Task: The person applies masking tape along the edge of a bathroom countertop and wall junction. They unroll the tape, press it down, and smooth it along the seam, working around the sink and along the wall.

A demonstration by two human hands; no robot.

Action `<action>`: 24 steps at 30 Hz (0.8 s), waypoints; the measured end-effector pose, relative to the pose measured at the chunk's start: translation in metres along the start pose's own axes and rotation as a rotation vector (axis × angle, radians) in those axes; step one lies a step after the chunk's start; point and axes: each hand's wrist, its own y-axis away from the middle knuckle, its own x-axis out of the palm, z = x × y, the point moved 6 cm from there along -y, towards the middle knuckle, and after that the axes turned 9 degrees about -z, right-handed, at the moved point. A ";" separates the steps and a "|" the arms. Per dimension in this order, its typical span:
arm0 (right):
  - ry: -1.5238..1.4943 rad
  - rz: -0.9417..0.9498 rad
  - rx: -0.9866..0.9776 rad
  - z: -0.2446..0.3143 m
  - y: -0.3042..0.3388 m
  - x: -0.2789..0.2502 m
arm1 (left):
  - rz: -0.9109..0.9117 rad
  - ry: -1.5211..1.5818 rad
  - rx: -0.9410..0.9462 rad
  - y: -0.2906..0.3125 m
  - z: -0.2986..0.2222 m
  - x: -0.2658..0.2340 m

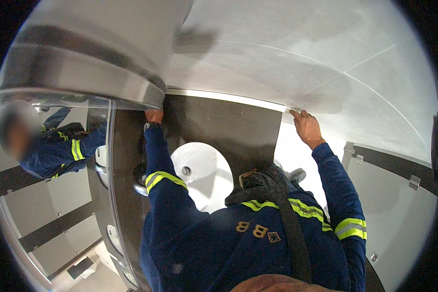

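A long narrow white strip (228, 99) runs along the line where the dark counter (250, 129) meets the grey tiled wall. At its right end is my right hand (308, 129), its fingers bent and closed on the strip's end, just past the counter's edge. My left hand (154, 116) reaches to the strip's left end, beside the lower corner of a shiny metal housing (131, 73). The fingers of that hand are mostly hidden. Between my arms a round white washbasin (202, 170) with a metal drain is set in the counter.
On the left, a mirror (48, 194) reflects a person in a dark blue jacket with reflective bands. A metal tap (140, 180) stands beside the basin. Grey partition panels (394, 194) with metal clips are at the right. A shoe (297, 176) shows on the bright floor.
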 end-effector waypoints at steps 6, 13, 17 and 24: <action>-0.072 -0.054 -0.031 0.001 -0.001 0.001 | 0.219 -0.045 -0.231 -0.005 0.012 0.023; -0.198 -0.049 -0.073 -0.014 -0.003 0.013 | 0.216 0.184 0.020 0.052 -0.153 0.003; -0.255 -0.051 -0.141 -0.016 -0.006 0.020 | 0.165 0.285 0.025 0.085 -0.277 -0.030; -0.395 -0.063 -0.238 -0.028 -0.002 0.026 | 0.388 0.301 0.078 0.110 -0.448 -0.078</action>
